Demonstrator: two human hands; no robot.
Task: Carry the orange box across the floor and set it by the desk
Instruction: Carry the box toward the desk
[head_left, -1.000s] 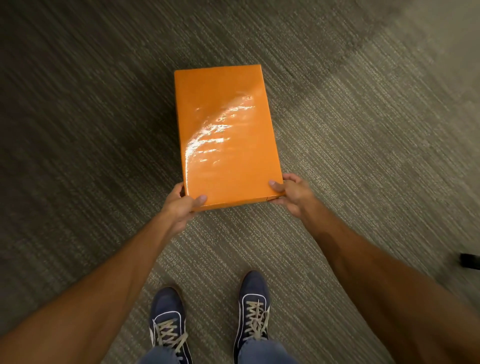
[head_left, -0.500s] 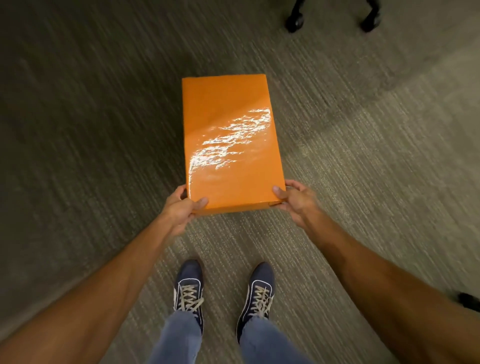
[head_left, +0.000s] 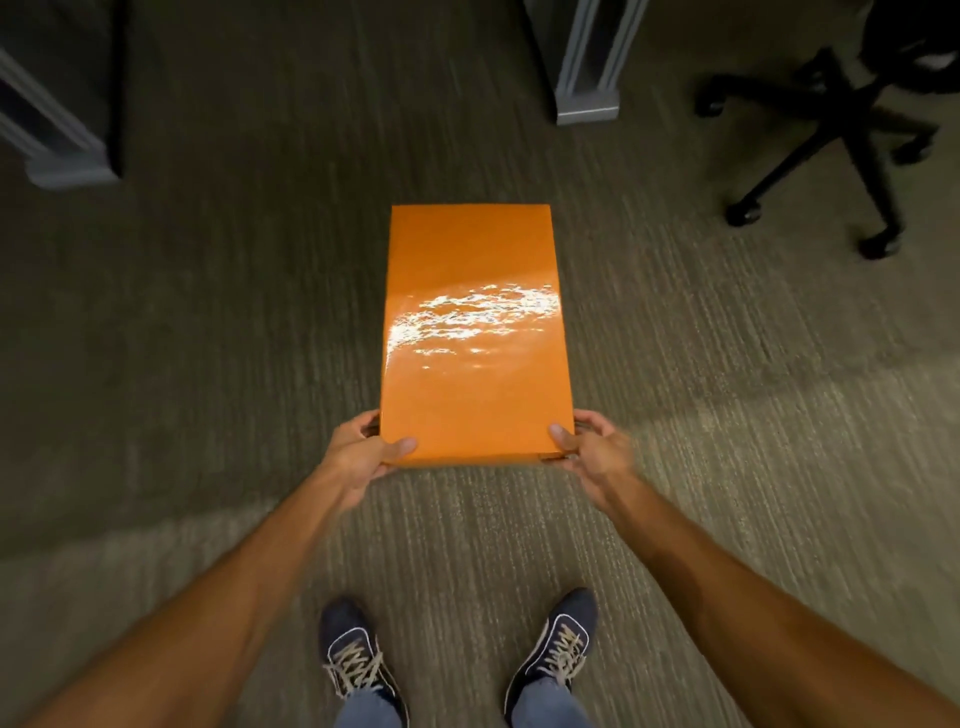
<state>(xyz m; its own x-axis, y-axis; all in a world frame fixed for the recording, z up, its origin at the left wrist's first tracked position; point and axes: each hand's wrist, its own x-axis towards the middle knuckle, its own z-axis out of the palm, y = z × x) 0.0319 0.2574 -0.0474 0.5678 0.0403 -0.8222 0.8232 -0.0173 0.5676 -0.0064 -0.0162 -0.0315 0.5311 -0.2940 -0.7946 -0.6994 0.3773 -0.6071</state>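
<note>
Two bare hands held one orange box (head_left: 475, 332) out in front of the body in the head view, the only view given. The left hand (head_left: 358, 454) closed its grip on the near left corner, thumb lying on the lid and the other fingers wrapped under the edge. The right hand (head_left: 592, 452) did the same at the near right corner, thumb on top and fingers curled around the side. The box lay flat with its long side pointing away from the person, lifted above the carpet (head_left: 208, 364), and a patch of glare streaked across its glossy lid.

Below the forearms stood two dark blue shoes, the left shoe (head_left: 353, 660) and the right shoe (head_left: 558, 649), both with pale laces, set apart on the carpet. Ahead of the box, a grey desk leg (head_left: 587, 78) rose at the top centre, well apart from the box's far end. Another grey leg (head_left: 57, 135) stood at the far left. A black office chair base (head_left: 826, 140) with castors sat at the upper right.
</note>
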